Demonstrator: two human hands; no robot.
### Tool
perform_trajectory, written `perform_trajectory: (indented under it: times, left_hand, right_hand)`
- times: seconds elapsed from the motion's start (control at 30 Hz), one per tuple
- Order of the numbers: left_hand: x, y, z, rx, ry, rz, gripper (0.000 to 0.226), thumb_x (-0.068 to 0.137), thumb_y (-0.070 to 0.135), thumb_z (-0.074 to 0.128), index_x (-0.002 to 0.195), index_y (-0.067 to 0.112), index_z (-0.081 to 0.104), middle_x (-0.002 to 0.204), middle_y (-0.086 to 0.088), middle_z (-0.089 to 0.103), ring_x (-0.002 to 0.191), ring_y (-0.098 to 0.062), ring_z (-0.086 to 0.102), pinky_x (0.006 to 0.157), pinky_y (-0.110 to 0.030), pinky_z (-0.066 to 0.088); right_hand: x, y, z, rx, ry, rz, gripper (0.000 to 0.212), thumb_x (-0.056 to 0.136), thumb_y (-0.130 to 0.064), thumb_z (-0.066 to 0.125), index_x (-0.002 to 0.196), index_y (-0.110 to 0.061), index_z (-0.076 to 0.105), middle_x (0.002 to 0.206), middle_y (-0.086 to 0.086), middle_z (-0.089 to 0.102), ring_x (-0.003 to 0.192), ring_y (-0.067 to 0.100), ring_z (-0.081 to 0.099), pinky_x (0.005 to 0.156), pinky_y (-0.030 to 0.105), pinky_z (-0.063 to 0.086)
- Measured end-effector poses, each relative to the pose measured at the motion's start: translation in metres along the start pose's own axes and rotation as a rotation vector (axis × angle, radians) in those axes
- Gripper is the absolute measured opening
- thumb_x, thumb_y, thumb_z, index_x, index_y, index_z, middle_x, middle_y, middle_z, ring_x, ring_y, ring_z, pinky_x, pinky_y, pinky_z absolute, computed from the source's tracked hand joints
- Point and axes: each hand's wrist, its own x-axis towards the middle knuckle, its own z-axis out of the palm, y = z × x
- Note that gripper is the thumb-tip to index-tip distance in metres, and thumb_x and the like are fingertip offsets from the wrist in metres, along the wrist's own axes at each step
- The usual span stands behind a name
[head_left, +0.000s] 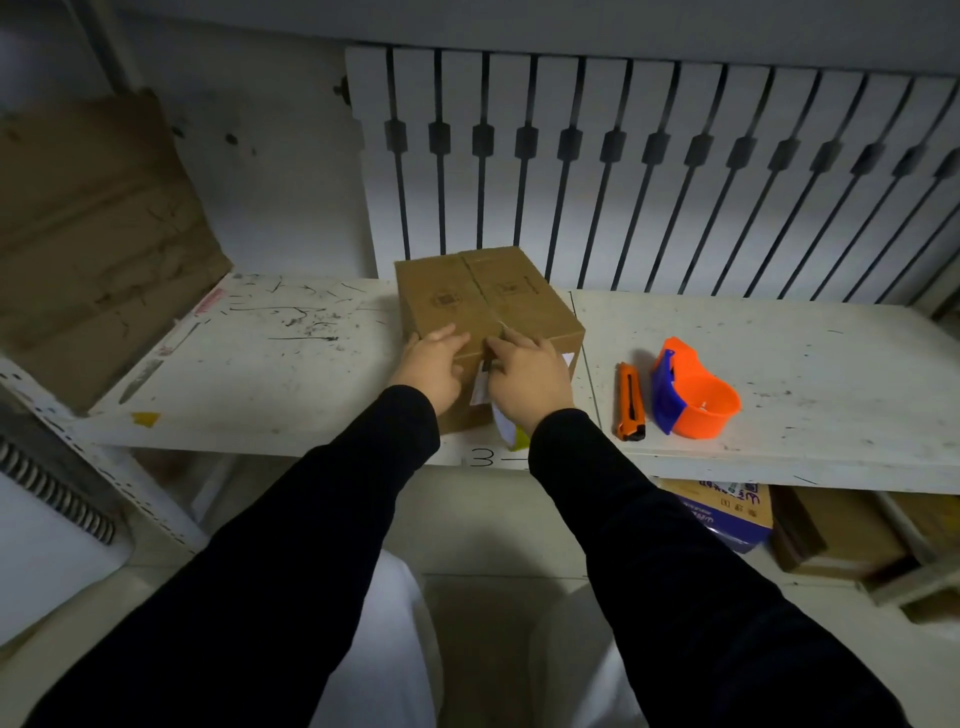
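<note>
Steadying the box (483, 296) under it, the left hand (434, 364) presses flat, so the right hand (524, 379) beside it, pinching tape (501, 328), can pull.

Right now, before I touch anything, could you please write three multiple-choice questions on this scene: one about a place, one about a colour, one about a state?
1. Where does the utility knife lie?
A. between the cardboard box and the tape dispenser
B. on top of the box
C. left of the box

2. Which colours has the tape dispenser?
A. green and white
B. orange and blue
C. all black

3. The top of the box is:
A. standing open
B. torn off
C. closed flat

Answers:
1 A: it lies right of the box and left of the dispenser.
2 B: the body is orange, with one blue part.
3 C: both flaps lie flat and meet at a middle seam.
</note>
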Motion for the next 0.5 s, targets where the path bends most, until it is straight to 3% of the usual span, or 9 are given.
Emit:
perform_trajectory:
  times: [0.17, 0.3, 0.4, 0.5]
  left_hand:
    - [-0.006, -0.002, -0.003, -0.019, 0.075, -0.08, 0.061, 0.091, -0.007, 0.04, 0.145, 0.021, 0.033, 0.158, -0.002, 0.022, 0.143, -0.025, 0.025, 0.118, -0.038, 0.026]
    - [-0.007, 0.006, -0.001, -0.072, 0.095, -0.139, 0.065, 0.092, -0.002, 0.042, 0.149, 0.022, 0.02, 0.16, -0.004, 0.01, 0.145, -0.027, 0.02, 0.118, -0.038, 0.027]
    - [-0.009, 0.008, 0.002, -0.131, 0.092, -0.195, 0.064, 0.093, 0.001, 0.042, 0.149, 0.021, 0.018, 0.16, -0.006, 0.0, 0.146, -0.028, 0.019, 0.118, -0.038, 0.026]
    - [-0.012, 0.007, 0.003, -0.117, 0.119, -0.232, 0.059, 0.095, 0.004, 0.041, 0.148, 0.018, 0.021, 0.16, -0.008, 0.003, 0.144, -0.03, 0.023, 0.116, -0.038, 0.028]
  right_hand:
    - [0.006, 0.007, -0.007, -0.016, 0.02, -0.025, 0.05, 0.086, -0.01, 0.042, 0.134, -0.022, 0.048, 0.142, 0.006, 0.048, 0.126, 0.031, 0.038, 0.108, 0.044, 0.032]
    - [0.009, 0.02, -0.011, -0.06, -0.003, 0.191, 0.058, 0.088, -0.02, 0.046, 0.143, -0.025, 0.027, 0.156, 0.016, 0.016, 0.141, 0.04, 0.016, 0.117, 0.048, 0.016]
    - [0.011, 0.024, -0.01, -0.051, -0.067, 0.194, 0.05, 0.087, -0.021, 0.043, 0.137, -0.021, 0.037, 0.149, 0.017, 0.028, 0.135, 0.04, 0.025, 0.113, 0.049, 0.028]
    - [0.006, 0.024, -0.011, -0.032, -0.042, 0.168, 0.043, 0.089, -0.018, 0.041, 0.131, -0.018, 0.046, 0.139, 0.015, 0.041, 0.127, 0.039, 0.032, 0.105, 0.046, 0.034]
